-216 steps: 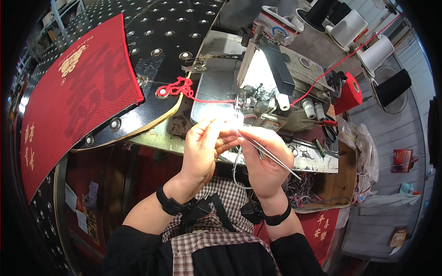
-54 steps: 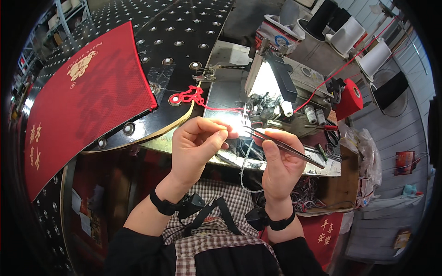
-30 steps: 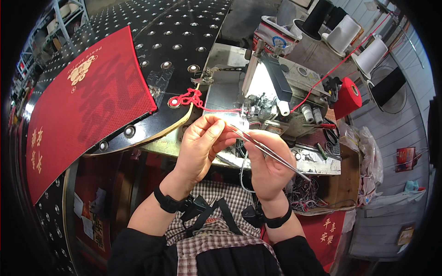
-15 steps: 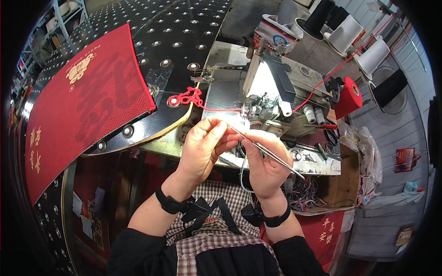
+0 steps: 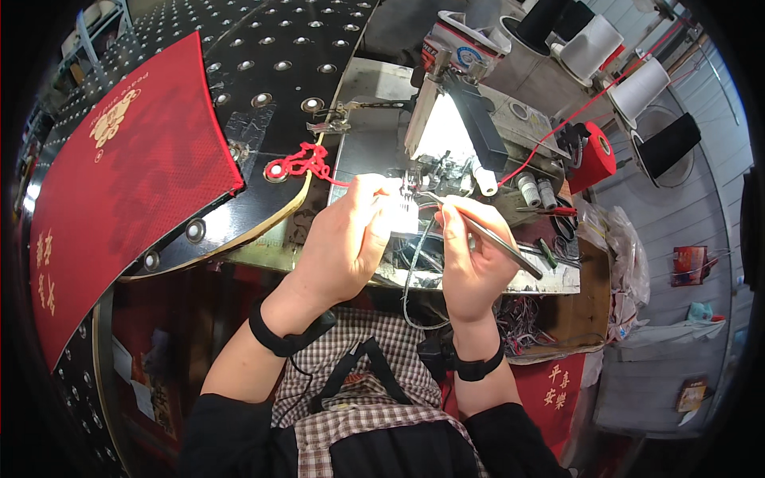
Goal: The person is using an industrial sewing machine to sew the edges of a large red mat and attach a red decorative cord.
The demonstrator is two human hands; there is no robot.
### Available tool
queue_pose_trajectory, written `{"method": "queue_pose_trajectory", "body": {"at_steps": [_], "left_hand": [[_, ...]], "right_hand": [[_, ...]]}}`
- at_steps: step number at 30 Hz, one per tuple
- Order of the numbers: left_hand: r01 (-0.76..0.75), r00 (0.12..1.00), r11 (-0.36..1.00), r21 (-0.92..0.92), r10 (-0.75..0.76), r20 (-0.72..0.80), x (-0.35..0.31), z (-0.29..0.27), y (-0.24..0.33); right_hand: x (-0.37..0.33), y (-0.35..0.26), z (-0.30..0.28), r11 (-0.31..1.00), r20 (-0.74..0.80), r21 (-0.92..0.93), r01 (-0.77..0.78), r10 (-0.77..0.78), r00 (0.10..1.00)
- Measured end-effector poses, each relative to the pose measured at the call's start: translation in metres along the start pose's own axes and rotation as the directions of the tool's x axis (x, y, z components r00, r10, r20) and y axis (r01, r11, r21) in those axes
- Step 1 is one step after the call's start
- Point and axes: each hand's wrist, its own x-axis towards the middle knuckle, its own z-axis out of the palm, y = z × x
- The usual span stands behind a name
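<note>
My right hand (image 5: pixel 476 263) grips a pair of metal tweezers (image 5: pixel 504 248). Their tip points left into the brightly lit needle area of an overlock sewing machine (image 5: pixel 466 131). Just in front of the needle area, my left hand (image 5: pixel 339 243) has thumb and fingers pressed together, and whatever lies between them is too small to make out. A tangled red thread chain (image 5: pixel 305 162) rests on the table edge to the left, and a strand runs from it to behind my left fingers.
A red mat with red edging (image 5: pixel 131 187) lies on the studded black table (image 5: pixel 279 44) at left. Thread cones, including a red one (image 5: pixel 594 155), stand at right. Scissors (image 5: pixel 566 227) lie beside the machine; a cardboard box (image 5: pixel 590 319) holds thread scraps below.
Both hands have moved forward to the machine's needle area and drawn apart from each other. The tweezers' tip has gone from between my left fingers to beside the needle. The view has shifted slightly.
</note>
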Motion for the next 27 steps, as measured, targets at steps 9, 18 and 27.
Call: {"method": "queue_pose_trajectory", "body": {"at_steps": [9,18,27], "left_hand": [[-0.296,0.951,0.879,0.374,0.309,0.028,0.000,0.009,-0.030],[-0.284,0.957,0.884,0.373,0.287,0.047,0.000,0.006,-0.033],[-0.307,0.949,0.869,0.388,0.312,0.054,0.000,0.005,-0.035]], "right_hand": [[0.005,0.017,0.015,0.979,0.028,-0.177,0.098,-0.095,0.995],[0.009,0.019,0.018,0.962,0.046,-0.209,0.175,-0.169,0.985],[0.007,0.020,0.019,0.962,0.063,-0.208,0.175,-0.165,0.984]]}}
